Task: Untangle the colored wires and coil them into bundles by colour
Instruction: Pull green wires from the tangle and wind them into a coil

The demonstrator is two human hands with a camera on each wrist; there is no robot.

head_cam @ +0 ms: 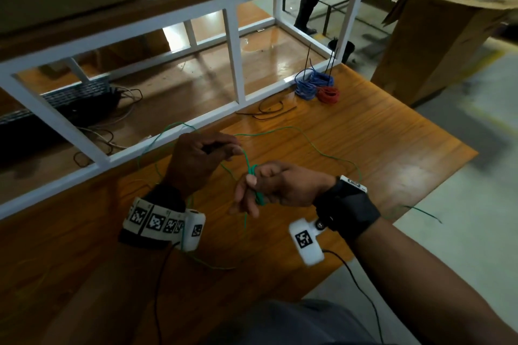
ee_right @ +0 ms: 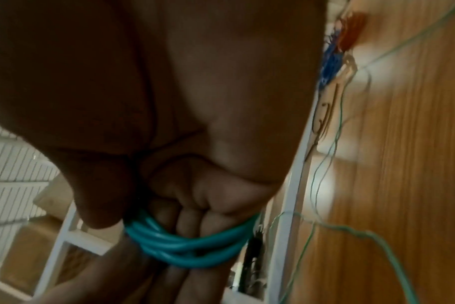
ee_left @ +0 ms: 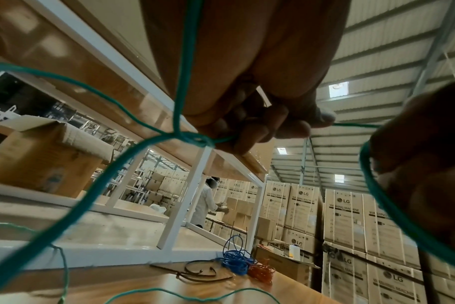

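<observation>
Coiling the green wire around our right fingers.

We are pinching the green wire (head_cam: 246, 161) in our left hand (head_cam: 196, 161), up and left of our right hand (head_cam: 276, 187), whose fingers (ee_right: 185, 218) are pressed together inside the turns; the slack is trailing across the table (head_cam: 364, 148), while blue bundle (head_cam: 309, 87) and red bundle (head_cam: 328, 94) are lying at the far edge.

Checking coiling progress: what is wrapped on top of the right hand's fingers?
Several turns of green wire lie across the fingers of the right hand. The thumb covers where the turns begin, so their exact count stays hidden.
</observation>
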